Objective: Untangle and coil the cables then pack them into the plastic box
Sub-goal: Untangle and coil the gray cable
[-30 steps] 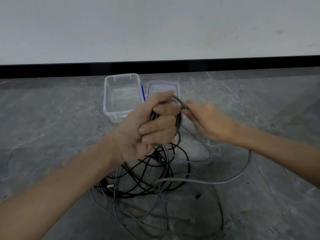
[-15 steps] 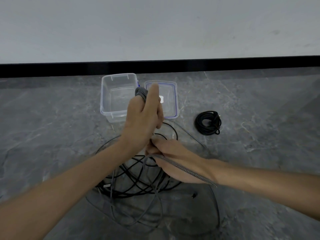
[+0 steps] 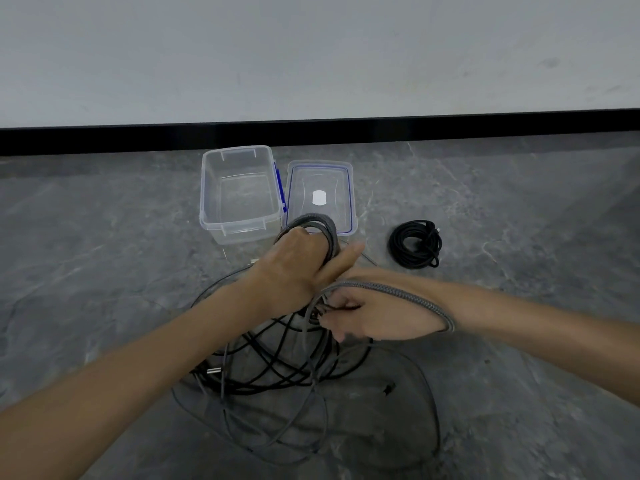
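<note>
Two hands meet above the tangled cables (image 3: 277, 375). The left hand (image 3: 294, 268), lower than half a second ago, grips the grey cable coil (image 3: 322, 223). The right hand (image 3: 374, 317) pinches that cable beneath it. The plastic box (image 3: 239, 224) stands open near the far edge of the floor (image 3: 104, 271), with the lid (image 3: 348, 181) beside it and a black coil (image 3: 415, 244) further right. The lid's white sticker (image 3: 319, 197) is unreadable.

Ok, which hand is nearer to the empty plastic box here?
Left. The left hand, gripping the grey cable, is just short of the near right corner of the plastic box; the right hand is further back toward the person, over the tangled cables.
</note>
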